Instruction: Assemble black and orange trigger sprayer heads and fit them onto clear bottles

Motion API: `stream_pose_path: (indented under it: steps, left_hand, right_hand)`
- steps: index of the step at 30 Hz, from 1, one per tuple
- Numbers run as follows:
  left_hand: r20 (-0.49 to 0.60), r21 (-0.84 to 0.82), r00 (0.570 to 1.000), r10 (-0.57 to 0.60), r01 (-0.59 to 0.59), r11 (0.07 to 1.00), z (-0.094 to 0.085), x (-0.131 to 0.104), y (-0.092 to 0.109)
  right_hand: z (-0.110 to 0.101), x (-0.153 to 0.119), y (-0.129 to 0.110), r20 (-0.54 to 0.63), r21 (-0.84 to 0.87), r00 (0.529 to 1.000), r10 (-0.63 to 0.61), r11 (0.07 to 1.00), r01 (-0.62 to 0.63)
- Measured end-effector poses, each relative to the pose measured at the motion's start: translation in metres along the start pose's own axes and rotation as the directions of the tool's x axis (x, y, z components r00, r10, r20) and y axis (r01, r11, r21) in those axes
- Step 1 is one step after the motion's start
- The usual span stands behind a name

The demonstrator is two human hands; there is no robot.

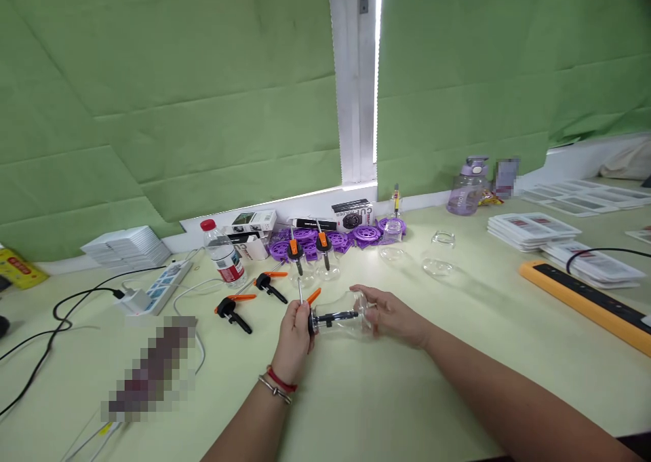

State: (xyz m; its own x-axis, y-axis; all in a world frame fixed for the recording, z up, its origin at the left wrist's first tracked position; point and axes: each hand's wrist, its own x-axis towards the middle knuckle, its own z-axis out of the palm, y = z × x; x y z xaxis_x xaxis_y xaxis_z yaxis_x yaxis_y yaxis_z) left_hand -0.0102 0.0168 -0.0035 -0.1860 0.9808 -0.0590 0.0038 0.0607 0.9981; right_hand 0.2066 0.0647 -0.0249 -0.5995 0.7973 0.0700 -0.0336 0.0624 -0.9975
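A clear glass vessel (338,319) lies on its side in the air just above the table, a black tube inside it. My left hand (296,330) grips the black fitting with an orange lever at its left end, a thin metal rod rising past the fingers. Around the vessel's right end curl the fingers of my right hand (389,315). Two more black-and-orange fittings (232,313) (269,287) lie to the left. Behind, two glass vessels (328,265) (300,266) stand with such fittings in their tops. Clear glasses (438,255) (392,241) stand right of them.
Purple round parts (366,235) and small boxes (352,216) line the back. A red-capped bottle (226,258), power strip (165,289) and cables are at left. At right are a purple bottle (465,190), stacked white cards (531,230) and an orange-black bar (584,302).
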Motion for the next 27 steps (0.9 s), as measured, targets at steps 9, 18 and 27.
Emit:
stream_pose_path:
  steps: [9,18,27]
  left_hand:
    - [-0.019,-0.012,0.999,-0.036,0.036,0.999,-0.005,0.003,0.001]
    - [0.012,0.064,0.993,0.121,-0.121,0.991,-0.005,-0.001,-0.002]
    - [0.000,-0.050,0.999,-0.046,0.046,0.998,-0.002,0.003,0.002]
  right_hand:
    - [0.001,-0.003,-0.012,0.001,-0.103,0.996,-0.087,0.991,0.086]
    - [0.011,0.001,0.001,-0.044,0.060,0.980,0.194,0.980,-0.192]
    - [0.007,-0.003,-0.009,0.013,-0.047,0.995,-0.094,0.994,0.094]
